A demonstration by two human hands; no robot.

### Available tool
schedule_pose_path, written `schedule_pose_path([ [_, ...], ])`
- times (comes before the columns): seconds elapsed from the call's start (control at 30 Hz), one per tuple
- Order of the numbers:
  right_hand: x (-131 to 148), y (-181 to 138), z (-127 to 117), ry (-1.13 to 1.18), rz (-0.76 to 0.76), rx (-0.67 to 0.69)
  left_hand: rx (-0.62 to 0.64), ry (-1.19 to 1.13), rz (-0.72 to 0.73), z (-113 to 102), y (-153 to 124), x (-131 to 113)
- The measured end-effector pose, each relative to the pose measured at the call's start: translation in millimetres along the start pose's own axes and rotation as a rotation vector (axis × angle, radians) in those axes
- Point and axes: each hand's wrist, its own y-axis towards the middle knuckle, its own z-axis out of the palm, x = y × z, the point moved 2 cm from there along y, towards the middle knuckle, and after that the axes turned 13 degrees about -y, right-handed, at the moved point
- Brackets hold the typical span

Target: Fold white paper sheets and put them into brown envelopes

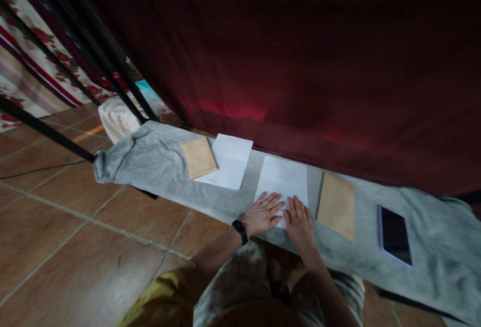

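A white sheet of paper (282,174) lies on the grey cloth in front of me. My left hand (263,213), with a black band on its wrist, rests flat on the sheet's lower left part, fingers spread. Beside it, my right hand (299,221) lies flat on the lower right part, fingers stretched out. Neither hand grips anything. To the right of the sheet is a brown envelope-like piece (337,204). On the left, a stack of brown paper envelopes (199,158) overlaps the edge of more white paper (233,159).
The grey cloth (225,206) covers a long, narrow bench. A phone with a dark screen (395,235) lies at its right. Behind hangs a dark red curtain (300,66). Black metal bars (48,129) stand at left above the tiled floor (56,247).
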Motion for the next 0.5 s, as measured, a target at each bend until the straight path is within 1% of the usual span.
schedule_pose_path([
  [0.13, -5, -16, -3, -0.014, -0.018, -0.009, -0.018, 0.009, -0.006, 2, 0, 1],
  [0.27, -7, -31, -6, -0.031, 0.021, -0.012, -0.026, 0.012, -0.022, 5, 0, 3],
  [0.5, -7, -41, -8, -0.038, 0.101, -0.025, -0.125, 0.084, -0.121, 15, -5, 2],
])
